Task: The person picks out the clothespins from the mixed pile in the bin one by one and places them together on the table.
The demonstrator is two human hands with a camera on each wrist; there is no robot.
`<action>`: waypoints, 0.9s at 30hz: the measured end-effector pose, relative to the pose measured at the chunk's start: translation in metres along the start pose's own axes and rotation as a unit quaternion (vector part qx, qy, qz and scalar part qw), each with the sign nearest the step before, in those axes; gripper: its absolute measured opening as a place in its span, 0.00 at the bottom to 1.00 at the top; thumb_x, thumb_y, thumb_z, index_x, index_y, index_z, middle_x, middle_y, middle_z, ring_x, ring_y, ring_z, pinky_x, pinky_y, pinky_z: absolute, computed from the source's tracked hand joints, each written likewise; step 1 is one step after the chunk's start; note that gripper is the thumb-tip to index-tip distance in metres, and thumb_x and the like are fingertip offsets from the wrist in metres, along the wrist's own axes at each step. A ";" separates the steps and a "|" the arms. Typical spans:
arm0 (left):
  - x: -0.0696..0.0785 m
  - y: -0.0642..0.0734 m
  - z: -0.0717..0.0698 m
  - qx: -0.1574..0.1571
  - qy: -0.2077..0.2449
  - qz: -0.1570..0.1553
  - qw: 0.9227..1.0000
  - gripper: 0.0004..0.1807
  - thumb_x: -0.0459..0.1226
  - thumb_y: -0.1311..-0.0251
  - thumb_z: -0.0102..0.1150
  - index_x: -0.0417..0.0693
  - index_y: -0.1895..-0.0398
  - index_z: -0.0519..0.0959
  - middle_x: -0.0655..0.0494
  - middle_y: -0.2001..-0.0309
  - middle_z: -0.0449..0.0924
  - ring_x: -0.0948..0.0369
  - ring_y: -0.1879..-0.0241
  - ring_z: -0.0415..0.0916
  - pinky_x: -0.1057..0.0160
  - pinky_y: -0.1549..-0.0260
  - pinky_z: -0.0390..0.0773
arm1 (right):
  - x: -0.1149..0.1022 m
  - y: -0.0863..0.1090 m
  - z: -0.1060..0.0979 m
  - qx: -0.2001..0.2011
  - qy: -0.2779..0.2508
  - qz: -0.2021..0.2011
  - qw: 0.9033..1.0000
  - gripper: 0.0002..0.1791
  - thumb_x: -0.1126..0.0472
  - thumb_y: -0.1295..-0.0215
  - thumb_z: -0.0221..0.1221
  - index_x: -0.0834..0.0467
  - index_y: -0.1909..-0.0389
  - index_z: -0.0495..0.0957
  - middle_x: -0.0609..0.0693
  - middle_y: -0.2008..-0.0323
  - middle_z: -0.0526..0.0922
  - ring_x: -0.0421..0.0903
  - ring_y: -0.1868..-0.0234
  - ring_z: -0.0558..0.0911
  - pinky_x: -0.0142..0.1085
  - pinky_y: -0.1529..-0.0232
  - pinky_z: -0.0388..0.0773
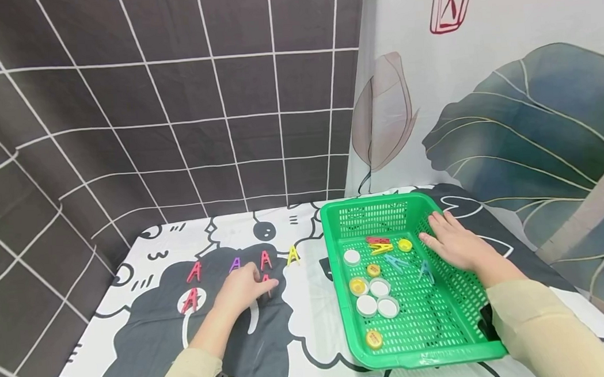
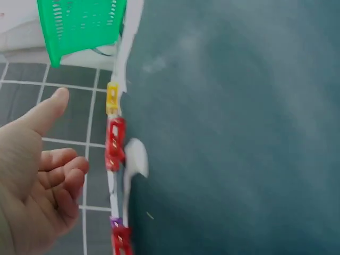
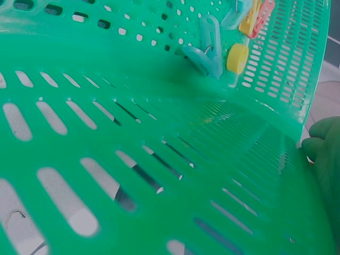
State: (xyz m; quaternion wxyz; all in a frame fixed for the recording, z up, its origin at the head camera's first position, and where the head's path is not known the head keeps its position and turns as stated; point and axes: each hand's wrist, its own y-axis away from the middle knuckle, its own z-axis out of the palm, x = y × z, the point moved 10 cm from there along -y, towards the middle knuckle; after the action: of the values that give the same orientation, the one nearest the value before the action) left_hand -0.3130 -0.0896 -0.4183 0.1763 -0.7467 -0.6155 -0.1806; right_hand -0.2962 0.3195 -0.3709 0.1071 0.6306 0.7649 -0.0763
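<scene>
In the head view my left hand (image 1: 239,289) is over the dark patch of the cloth, right beside a red clothespin (image 1: 267,283). The left wrist view has the left hand's thumb stretched out, fingers loosely bent and nothing between them. Around it stand a purple clothespin (image 1: 235,264), a yellow clothespin (image 1: 293,255) and other red clothespins (image 1: 194,271). My right hand (image 1: 453,242) rests with straight fingers at the right side of the green basket (image 1: 364,359); its fingers (image 3: 314,143) show by the rim in the right wrist view.
Inside the basket lie blue clothespins (image 1: 396,262), a yellow clothespin (image 1: 380,247), a red clothespin (image 1: 378,240), several white caps (image 1: 366,305) and yellow caps (image 1: 374,339). A dark gridded cloth (image 1: 247,134) hangs behind the table.
</scene>
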 end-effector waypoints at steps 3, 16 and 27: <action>0.010 -0.005 -0.006 0.010 0.035 0.002 0.999 0.22 0.54 0.50 0.65 0.46 0.71 0.73 0.58 0.76 0.74 0.63 0.79 0.70 0.62 0.76 0.71 | -0.001 0.000 -0.001 0.001 0.001 -0.001 1.000 0.43 0.39 0.28 0.33 0.76 0.33 0.47 0.74 0.32 0.44 0.68 0.31 0.37 0.62 0.37 0.39; 0.093 -0.023 -0.036 0.052 0.103 0.080 0.990 0.19 0.50 0.47 0.64 0.44 0.65 0.76 0.57 0.72 0.77 0.59 0.70 0.75 0.58 0.67 0.75 | 0.000 0.001 0.000 0.002 -0.001 -0.001 1.000 0.43 0.39 0.28 0.33 0.76 0.33 0.47 0.74 0.32 0.44 0.69 0.31 0.37 0.62 0.37 0.39; 0.148 -0.037 -0.050 0.065 0.171 0.117 0.976 0.12 0.48 0.46 0.62 0.50 0.69 0.76 0.60 0.73 0.77 0.62 0.70 0.74 0.62 0.68 0.73 | 0.000 0.001 -0.001 0.005 0.001 -0.001 1.000 0.43 0.39 0.27 0.32 0.76 0.33 0.47 0.74 0.32 0.44 0.69 0.31 0.38 0.62 0.37 0.40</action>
State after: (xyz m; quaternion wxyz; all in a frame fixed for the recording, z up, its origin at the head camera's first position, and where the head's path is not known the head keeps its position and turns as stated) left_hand -0.3262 0.0195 -0.3015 0.3476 -0.7585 -0.4946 -0.2433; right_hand -0.2957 0.3202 -0.3699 0.1030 0.6307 0.7650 -0.0793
